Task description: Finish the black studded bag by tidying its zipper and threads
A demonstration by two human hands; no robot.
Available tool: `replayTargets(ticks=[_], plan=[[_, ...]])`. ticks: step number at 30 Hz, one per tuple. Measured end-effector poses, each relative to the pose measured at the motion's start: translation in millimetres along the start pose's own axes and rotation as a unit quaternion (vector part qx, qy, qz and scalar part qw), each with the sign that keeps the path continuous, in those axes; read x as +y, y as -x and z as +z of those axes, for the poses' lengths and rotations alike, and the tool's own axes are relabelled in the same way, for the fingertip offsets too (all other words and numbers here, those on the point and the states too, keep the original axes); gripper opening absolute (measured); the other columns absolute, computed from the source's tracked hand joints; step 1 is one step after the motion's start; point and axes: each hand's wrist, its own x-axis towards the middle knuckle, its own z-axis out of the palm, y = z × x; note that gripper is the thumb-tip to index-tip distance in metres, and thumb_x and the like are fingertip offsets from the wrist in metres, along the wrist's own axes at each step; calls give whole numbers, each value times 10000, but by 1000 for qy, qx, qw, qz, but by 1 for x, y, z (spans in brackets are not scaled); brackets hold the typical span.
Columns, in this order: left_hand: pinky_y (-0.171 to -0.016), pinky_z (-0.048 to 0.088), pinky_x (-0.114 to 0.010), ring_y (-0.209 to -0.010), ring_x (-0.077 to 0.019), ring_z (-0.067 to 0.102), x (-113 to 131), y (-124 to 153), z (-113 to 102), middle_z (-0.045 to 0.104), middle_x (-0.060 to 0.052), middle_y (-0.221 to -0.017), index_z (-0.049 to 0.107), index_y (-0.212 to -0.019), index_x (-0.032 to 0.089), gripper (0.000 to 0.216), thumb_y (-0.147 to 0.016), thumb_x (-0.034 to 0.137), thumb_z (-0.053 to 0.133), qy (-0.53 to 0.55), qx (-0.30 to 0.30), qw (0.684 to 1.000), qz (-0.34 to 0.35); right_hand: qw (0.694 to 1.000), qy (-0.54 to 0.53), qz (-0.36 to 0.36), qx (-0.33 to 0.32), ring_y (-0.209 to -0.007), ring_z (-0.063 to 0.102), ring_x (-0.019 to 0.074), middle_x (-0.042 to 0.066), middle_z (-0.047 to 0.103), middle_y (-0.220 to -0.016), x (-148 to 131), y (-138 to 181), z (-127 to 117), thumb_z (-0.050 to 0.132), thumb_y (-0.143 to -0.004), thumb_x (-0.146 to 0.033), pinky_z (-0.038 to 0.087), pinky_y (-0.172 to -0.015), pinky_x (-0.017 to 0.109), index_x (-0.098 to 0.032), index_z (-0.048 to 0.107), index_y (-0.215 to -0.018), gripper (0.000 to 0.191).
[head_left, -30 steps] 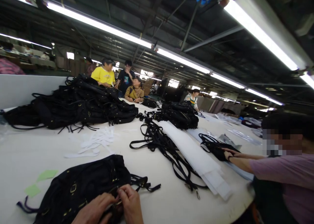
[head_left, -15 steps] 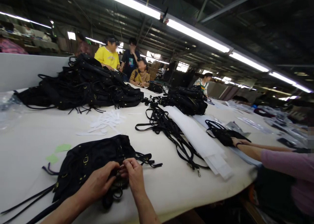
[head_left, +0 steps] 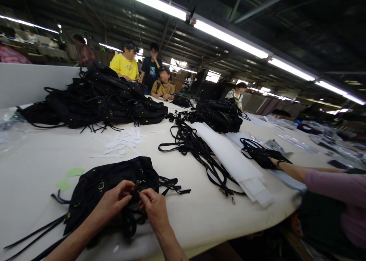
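A black bag [head_left: 111, 188] lies flat on the white worktop [head_left: 34, 165], close to its near edge, and both of the person's hands meet over the bag's right half. The left hand [head_left: 114, 202] has its fingers curled and pinched on a small brass-coloured fitting where the bag's straps gather; the right hand [head_left: 154, 207] is likewise closed, thumb and forefinger nipping the same spot from the other side, so the two sets of fingertips all but touch. By the look of it the step in hand is fine work on that fitting, fastening or threading a strap end; the exact part is too small to tell. The next move likely calls for a steady pinch with one hand while the other works the strap, keeping the bag from sliding. Loose strap ends [head_left: 171, 186] trail to the right of the bag, and two pale green slips [head_left: 70, 177] lie just left of it. Beyond the bag sit scattered white paper tags [head_left: 122, 140], a large heap of black bags [head_left: 94, 100], and a run of black straps [head_left: 197, 150]. Well to the right of the bag, a co-worker's hand [head_left: 276, 162] rests on another small black bag [head_left: 260, 156].
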Motion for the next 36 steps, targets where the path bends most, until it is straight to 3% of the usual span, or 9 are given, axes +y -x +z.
replayTargets(ticks=[5, 12, 16, 19, 25, 30, 36], plan=[[-916, 494, -339, -996, -211, 653, 2, 1, 1, 677, -21, -1074, 537, -1116, 234, 307, -817, 301, 520, 1, -5, 1000, 3, 999, 34, -6, -12, -536, 608, 105, -34, 633, -627, -2, -4, 0, 554, -853, -255, 446, -553, 198, -217, 684, -781, 153], [-926, 474, -332, -1016, -206, 630, 3, 9, 11, 671, -18, -1096, 575, -1117, 263, 274, -855, 268, 493, -96, 21, 993, 59, 989, 143, -44, 7, -670, 613, 122, -24, 680, -691, -9, -3, -1, 570, -798, -212, 399, -606, 209, -226, 688, -749, 129], [-904, 467, -292, -1002, -197, 618, 0, 8, 13, 668, -6, -1043, 615, -1034, 272, 206, -907, 378, 493, -82, -18, 993, 81, 989, 140, -46, 15, -608, 544, 107, -36, 611, -617, -4, -1, -2, 552, -756, -155, 341, -547, 209, -204, 648, -670, 138], [-882, 465, -272, -966, -195, 626, -2, 2, 12, 681, 2, -964, 639, -950, 265, 290, -935, 473, 437, -61, -35, 996, 63, 992, 115, -49, 11, -596, 518, 104, -39, 579, -601, 0, -1, -4, 562, -758, -159, 326, -526, 205, -197, 647, -657, 137], [-822, 475, -247, -914, -190, 643, 8, -4, 13, 699, 17, -924, 619, -943, 248, 171, -877, 339, 490, -58, -48, 996, 45, 995, 79, -65, -7, -639, 585, 123, -25, 647, -659, 2, 4, -8, 571, -806, -195, 402, -573, 207, -212, 705, -736, 151], [-766, 454, -260, -844, -187, 649, 14, -6, 16, 698, 12, -850, 622, -848, 238, 159, -849, 277, 468, -139, -55, 988, 43, 992, 98, -73, -6, -634, 590, 126, -32, 645, -659, 3, 9, -11, 558, -809, -171, 400, -585, 219, -232, 702, -733, 174], [-788, 435, -282, -862, -187, 643, 22, -1, 15, 694, 0, -885, 624, -878, 235, 167, -857, 245, 458, -194, -61, 978, 53, 990, 106, -85, -28, -706, 620, 127, -33, 692, -750, 4, 12, -14, 552, -815, -165, 425, -662, 225, -248, 715, -808, 183]])
